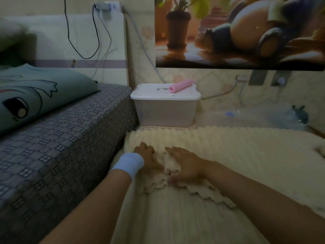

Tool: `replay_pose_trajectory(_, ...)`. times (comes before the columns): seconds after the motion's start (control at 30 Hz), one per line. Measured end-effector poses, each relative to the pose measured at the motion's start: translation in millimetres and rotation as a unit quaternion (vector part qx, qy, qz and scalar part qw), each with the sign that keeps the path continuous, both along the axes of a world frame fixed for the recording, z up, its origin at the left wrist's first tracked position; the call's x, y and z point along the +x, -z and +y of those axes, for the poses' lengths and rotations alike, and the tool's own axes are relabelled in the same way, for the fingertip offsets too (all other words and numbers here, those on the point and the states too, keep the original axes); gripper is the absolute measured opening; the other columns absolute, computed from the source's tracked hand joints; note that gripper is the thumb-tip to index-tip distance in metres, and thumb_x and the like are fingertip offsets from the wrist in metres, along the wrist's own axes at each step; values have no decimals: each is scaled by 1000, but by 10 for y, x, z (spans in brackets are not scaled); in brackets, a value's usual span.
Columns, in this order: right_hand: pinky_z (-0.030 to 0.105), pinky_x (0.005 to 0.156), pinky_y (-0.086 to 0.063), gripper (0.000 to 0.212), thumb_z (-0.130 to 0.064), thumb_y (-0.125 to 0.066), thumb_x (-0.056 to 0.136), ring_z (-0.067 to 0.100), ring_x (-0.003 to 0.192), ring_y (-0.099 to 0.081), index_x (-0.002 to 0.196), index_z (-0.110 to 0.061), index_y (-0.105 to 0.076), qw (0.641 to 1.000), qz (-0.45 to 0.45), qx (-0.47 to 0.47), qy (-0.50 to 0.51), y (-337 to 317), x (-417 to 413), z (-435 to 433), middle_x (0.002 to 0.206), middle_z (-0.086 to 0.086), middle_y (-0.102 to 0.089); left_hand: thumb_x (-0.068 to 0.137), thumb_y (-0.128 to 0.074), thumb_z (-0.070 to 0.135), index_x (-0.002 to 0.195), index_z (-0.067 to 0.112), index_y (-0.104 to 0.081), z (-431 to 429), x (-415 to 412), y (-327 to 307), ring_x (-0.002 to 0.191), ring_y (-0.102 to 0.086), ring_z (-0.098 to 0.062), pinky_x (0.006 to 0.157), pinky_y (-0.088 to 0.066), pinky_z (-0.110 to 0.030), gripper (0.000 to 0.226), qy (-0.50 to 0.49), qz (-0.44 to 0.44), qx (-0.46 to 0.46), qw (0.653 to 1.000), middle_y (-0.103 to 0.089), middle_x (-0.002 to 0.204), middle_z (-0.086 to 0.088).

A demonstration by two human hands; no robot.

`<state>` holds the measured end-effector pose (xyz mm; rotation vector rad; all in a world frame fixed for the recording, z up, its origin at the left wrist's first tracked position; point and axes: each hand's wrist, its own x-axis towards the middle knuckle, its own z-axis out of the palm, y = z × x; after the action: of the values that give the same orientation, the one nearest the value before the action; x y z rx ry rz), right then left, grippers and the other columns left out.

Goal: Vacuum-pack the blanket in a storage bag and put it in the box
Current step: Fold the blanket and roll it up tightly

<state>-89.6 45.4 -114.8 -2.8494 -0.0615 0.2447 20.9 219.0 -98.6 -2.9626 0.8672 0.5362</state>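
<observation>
I log blanket: cream ribbed plush, spread on floor beside checked bed, edge bunched | left hand: fingers curled, gripping bunch | right hand: flat, pressing it | box: translucent plastic, lidded, against wall

Both arms are bare from the wrist to the lower edge of view. A wide, pale blue wristband of soft cloth wraps the left wrist snugly, just behind the left hand. The band is plain in colour. The right hand and its wrist are bare
</observation>
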Motion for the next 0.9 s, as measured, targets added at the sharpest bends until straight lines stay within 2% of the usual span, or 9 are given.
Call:
replay_pose_trajectory(0.13, 39, 118, -27, 104, -41, -64, 88, 24, 152, -14, 152, -43, 19, 998, -15, -56, 6, 115, -366, 123, 167, 4, 1, 66, -76, 62, 150, 30, -12, 95, -519, -39, 139, -25, -33, 111, -32, -47, 111, 60, 29, 101, 993, -15, 153, -4)
replay_pose_trajectory(0.23, 34, 105, -41, 90, -33, -56, 96, 27, 138, -41, 153, -44, 12, 995, -63, -64, 29, 170, -559, 120, 163, 4, -23, 86, -67, 35, 146, 26, -31, 251, -576, 18, 130, -42, -31, 105, -38, -37, 70, 63, -17, 79, 995, -32, 148, -6)
replay_pose_trajectory(0.33, 29, 102, -36, 79, -24, -55, 96, 30, 133, -47, 158, -36, -7, 996, -62, -20, 60, 51, -641, 115, 152, 11, -43, 95, -52, 29, 140, 13, -46, 327, -583, -138, 124, -48, -31, 107, -38, -35, 48, 15, -64, 33, 997, -46, 142, -11)
replay_pose_trajectory(0.43, 31, 105, -37, 63, -16, -56, 92, 27, 131, -51, 150, -31, -39, 981, -174, 10, 89, -113, -660, 137, 146, 6, -52, 97, -50, 29, 132, 18, -55, 494, -542, -409, 123, -50, -29, 109, -35, -38, 37, -39, -218, 32, 975, -53, 136, -9)
replay_pose_trajectory(0.5, 32, 105, -40, 60, -18, -58, 91, 25, 129, -53, 146, -34, -45, 977, -198, -1, 82, -138, -664, 180, 144, 2, -55, 97, -51, 32, 135, 15, -52, 691, -432, -443, 129, -45, -28, 110, -33, -38, 42, -81, -183, 105, 974, -49, 141, -10)
replay_pose_trajectory(0.6, 31, 113, -33, 64, -27, -62, 90, 23, 140, -41, 150, -33, -40, 998, -23, -46, 28, -34, -662, 273, 154, 3, -42, 103, -38, 26, 144, 4, -36, 876, -423, -227, 137, -37, -27, 112, -30, -36, 46, -107, -25, 247, 963, -36, 151, -13)
replay_pose_trajectory(0.67, 33, 118, -27, 77, -27, -66, 87, 24, 147, -28, 154, -32, -28, 991, 97, -88, 3, 54, -669, 325, 163, 4, -22, 104, -33, 20, 144, 2, -36, 891, -453, -164, 136, -39, -28, 109, -32, -35, 44, -91, -14, 280, 956, -38, 149, -15)
replay_pose_trajectory(0.8, 38, 119, -25, 76, -36, -61, 90, 25, 148, -25, 155, -35, -23, 994, 55, -92, 16, 53, -656, 394, 165, 2, -14, 96, -46, 15, 126, 15, -55, 580, -596, -357, 117, -54, -28, 96, -44, -37, 31, -9, -151, 91, 984, -53, 131, -9)
replay_pose_trajectory(0.9, 39, 120, -23, 81, -36, -60, 90, 22, 151, -18, 157, -36, -15, 992, 92, -84, 16, 52, -670, 409, 166, -3, -4, 98, -45, 29, 133, 29, -49, 258, -723, -268, 123, -48, -27, 100, -42, -39, 35, 53, -80, -77, 992, -45, 141, -3)
